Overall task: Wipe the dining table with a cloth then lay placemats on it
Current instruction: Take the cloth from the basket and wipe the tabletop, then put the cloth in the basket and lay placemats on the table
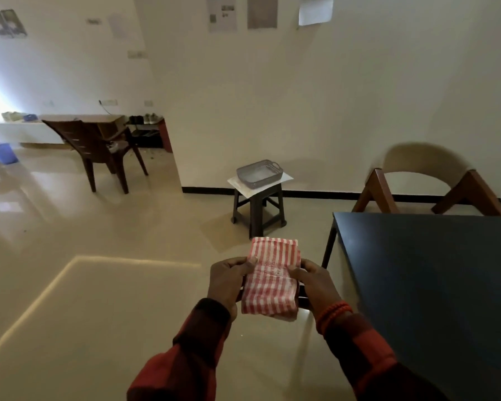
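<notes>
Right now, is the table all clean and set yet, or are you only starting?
Only starting. Nothing looks done yet: no placemats show on the dark table. In hand: the left hand and right hand grip a folded red-and-white striped cloth beside the table, not touching it. Wiping and laying placemats are left.

Non-task items observed: furniture, wall papers, floor articles.

A grey basket (259, 173) sits on a white sheet (284, 178) atop a dark stool (258, 209) near the wall. A beige-backed wooden chair (425, 180) stands at right. At left, a brown plastic chair (99, 149) faces a desk (99, 118); beside it a shoe rack (148, 131). A blue bin (3, 153) rests on the floor. Papers (262, 11) hang on the wall.
</notes>
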